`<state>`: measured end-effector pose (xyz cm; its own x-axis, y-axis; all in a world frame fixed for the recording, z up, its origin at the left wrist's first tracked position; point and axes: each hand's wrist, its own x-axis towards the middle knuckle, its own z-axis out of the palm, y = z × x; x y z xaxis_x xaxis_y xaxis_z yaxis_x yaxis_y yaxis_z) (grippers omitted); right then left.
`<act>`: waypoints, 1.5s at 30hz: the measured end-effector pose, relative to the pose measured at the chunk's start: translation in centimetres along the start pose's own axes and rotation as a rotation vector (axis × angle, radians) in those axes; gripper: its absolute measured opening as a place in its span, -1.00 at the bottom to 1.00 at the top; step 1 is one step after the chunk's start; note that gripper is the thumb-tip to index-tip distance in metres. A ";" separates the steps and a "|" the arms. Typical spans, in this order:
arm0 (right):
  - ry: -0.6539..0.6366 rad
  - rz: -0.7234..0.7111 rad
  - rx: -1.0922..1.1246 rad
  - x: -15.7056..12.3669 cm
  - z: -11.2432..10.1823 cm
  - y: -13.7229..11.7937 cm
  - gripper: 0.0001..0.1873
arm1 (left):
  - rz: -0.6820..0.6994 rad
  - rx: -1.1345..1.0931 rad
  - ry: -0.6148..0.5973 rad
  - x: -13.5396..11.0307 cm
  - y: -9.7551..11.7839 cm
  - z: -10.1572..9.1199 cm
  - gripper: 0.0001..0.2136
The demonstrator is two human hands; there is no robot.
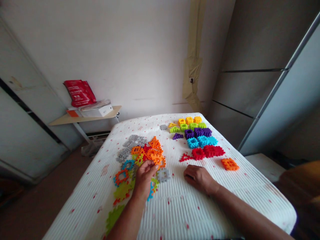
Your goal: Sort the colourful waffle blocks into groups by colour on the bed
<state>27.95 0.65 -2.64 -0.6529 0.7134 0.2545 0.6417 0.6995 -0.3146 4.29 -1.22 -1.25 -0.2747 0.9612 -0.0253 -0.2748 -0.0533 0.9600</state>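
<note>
My left hand [145, 175] pinches an orange interlocking tile [157, 159] at the right side of a mixed pile. Around it lie more orange triangular tiles [155, 143], grey tiles [133, 142], lime green tiles [122, 190] and a grey window tile [163, 175]. My right hand [199, 176] rests on the bed cover with its fingers curled under; what they hold, if anything, is hidden. Beyond it sit red tiles [208, 152] in stacks, and to its right a lone orange window tile [230, 164].
Rows of blue tiles [202, 142], purple tiles [198, 132], green tiles [192, 126] and yellow tiles [189, 120] run toward the far right of the quilted bed cover [172, 213]. A small side table [113, 112] holds a red bag [79, 93] and a white box [100, 110].
</note>
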 end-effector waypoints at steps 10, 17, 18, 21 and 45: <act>-0.012 0.016 -0.015 0.0 0.0 0.0 -0.80 | 0.077 0.038 -0.034 -0.6 0.5 0.7 -0.49; -0.011 0.021 -0.012 0.0 0.0 0.1 -0.82 | 0.050 0.044 -0.048 -0.9 0.8 0.6 -0.39; -0.008 0.020 -0.015 0.0 0.1 0.1 -0.83 | 0.051 0.042 -0.050 -0.8 0.7 0.4 -0.41; -0.004 0.020 -0.020 0.0 0.1 0.2 -0.84 | 0.058 0.038 -0.058 -0.7 0.4 0.1 -0.48; -0.001 0.021 0.018 0.0 0.1 0.1 -0.81 | 0.092 0.114 -0.004 -0.6 0.6 0.4 -0.67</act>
<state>27.99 0.76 -2.73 -0.6399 0.7277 0.2471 0.6478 0.6837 -0.3358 4.66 -1.77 -0.55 -0.2900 0.9548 0.0652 -0.1425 -0.1104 0.9836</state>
